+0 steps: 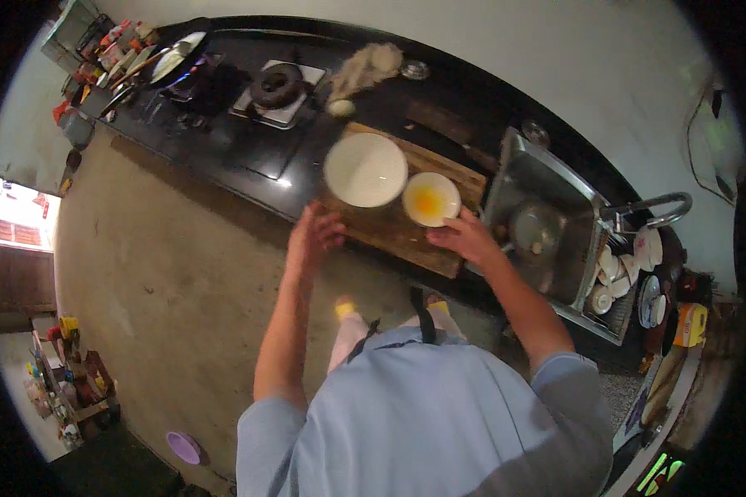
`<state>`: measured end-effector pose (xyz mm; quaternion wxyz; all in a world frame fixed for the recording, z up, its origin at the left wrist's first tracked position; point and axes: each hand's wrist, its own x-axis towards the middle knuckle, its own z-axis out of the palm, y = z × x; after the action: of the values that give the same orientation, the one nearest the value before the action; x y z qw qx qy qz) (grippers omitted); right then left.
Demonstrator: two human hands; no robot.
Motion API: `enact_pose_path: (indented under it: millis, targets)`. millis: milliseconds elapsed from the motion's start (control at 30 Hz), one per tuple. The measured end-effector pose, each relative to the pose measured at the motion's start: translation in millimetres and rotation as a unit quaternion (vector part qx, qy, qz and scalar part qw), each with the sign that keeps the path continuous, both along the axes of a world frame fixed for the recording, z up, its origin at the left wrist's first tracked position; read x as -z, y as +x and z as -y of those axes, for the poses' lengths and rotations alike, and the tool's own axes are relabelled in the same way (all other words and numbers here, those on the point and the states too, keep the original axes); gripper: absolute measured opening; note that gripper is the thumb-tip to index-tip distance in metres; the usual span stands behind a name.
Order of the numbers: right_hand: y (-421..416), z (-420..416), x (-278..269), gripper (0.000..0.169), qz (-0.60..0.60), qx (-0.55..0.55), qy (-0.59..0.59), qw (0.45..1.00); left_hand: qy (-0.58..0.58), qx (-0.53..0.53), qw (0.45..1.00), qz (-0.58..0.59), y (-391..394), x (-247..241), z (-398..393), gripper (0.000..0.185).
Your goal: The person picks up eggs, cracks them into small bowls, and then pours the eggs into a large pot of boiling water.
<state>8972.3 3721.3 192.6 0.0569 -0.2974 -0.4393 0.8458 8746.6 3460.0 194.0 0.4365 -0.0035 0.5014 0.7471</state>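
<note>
My right hand (463, 239) is at the near right rim of a small white bowl (449, 186). Its fingers and thumb touch or nearly touch the rim; whether they grip it is unclear. Inside the bowl is something yellow-orange that looks like raw egg (428, 200). Left of it stands a larger white bowl (365, 171), its inside plain white. Both bowls rest on a wooden cutting board (404, 244) on the black counter. My left hand (318, 233) hovers at the counter's front edge, below the large bowl, fingers apart and holding nothing.
A pan (177, 59) sits over a blue flame at far left. Next to it is an unlit burner (278, 86). Behind the board lie a crumpled bag or cloth (365, 69) and a pale round item (341, 109). A steel sink (538, 186) with stacked dishes (612, 273) adjoins on the right.
</note>
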Motion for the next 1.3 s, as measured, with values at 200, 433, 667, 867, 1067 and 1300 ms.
enact_pose_path:
  millis: [200,433,667,867,1067,1300]
  targets:
    - [-2.1,-0.7,37.0,0.043,0.051,-0.096,0.407,0.907,-0.045,0.069,0.996,0.038,-16.2,21.2,139.6,0.063]
    - [33.5,-8.8,6.5,0.022,0.091,-0.010,0.508,0.856,-0.105,0.021,0.993,0.058,-87.4,36.2,236.3,0.052]
    - [-92.0,-0.2,-94.8,0.037,0.127,0.190,0.145,0.963,-0.065,-0.012,0.995,-0.072,-229.8,51.8,246.9,0.034]
    - [-226.2,24.2,-133.6,0.048,0.082,0.107,0.153,0.979,-0.140,-0.032,0.972,-0.183,-376.4,37.2,219.9,0.025]
    - [-384.5,80.5,-148.4,0.053,0.032,0.092,0.093,0.991,-0.269,0.023,0.791,-0.549,-501.8,13.9,170.3,0.057]
    - [-548.5,138.1,-178.1,0.052,-0.027,0.090,0.053,0.994,-0.313,0.242,0.536,-0.745,-597.6,5.1,121.2,0.047]
